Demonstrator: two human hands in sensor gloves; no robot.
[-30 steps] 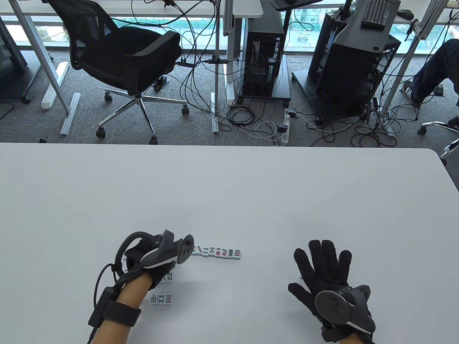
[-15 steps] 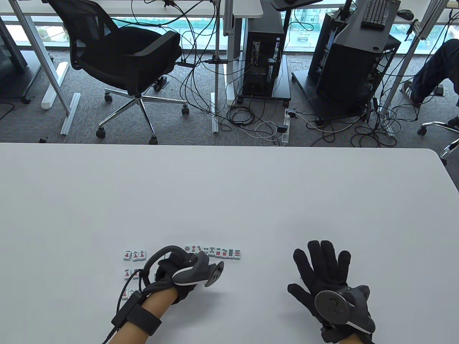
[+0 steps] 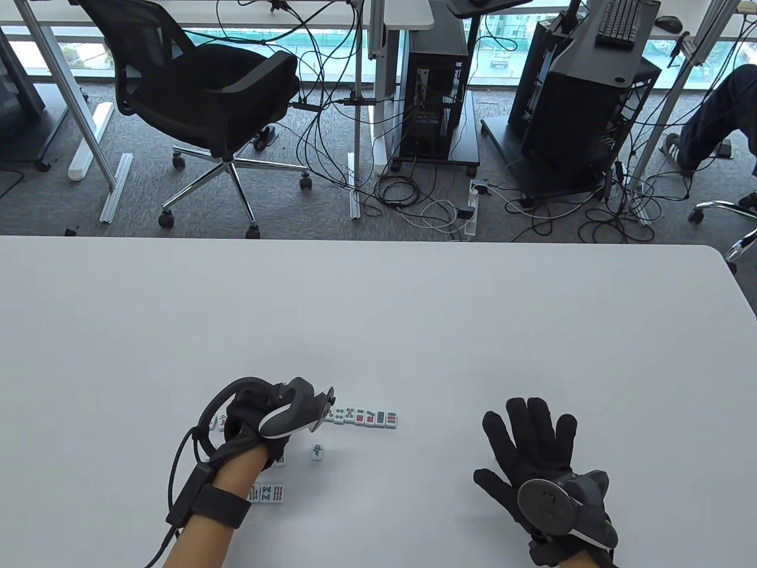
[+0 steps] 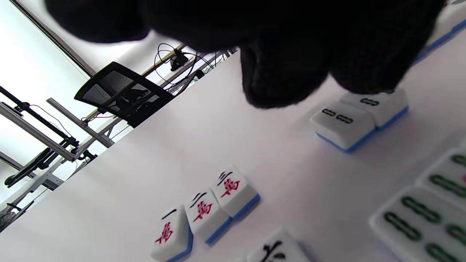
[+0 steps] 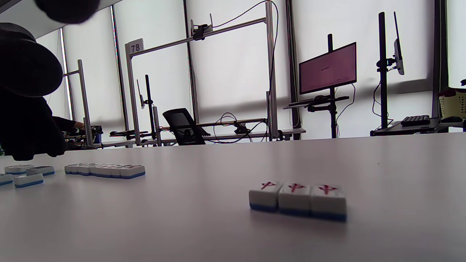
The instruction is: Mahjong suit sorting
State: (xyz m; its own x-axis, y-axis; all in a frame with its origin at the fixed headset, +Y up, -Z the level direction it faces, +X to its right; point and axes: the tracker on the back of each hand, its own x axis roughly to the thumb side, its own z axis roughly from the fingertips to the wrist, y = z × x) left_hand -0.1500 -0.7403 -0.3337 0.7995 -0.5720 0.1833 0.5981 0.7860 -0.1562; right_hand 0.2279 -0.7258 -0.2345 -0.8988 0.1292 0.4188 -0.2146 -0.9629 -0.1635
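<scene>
Left grip over tiles; lone tile beside.

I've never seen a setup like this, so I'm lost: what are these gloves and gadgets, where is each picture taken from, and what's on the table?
Two human hands in black sensor gloves sort mahjong tiles. The grey gadgets are trackers strapped on, not held. One camera looks down at the table; one sits on each wrist. The left hand hovers over tiles; whether it holds one is hidden. The right hand lies flat and spread, holding nothing. A row of tiles lies beside the left hand, one single tile nearer. The left wrist view shows three red-character tiles up close.
</scene>
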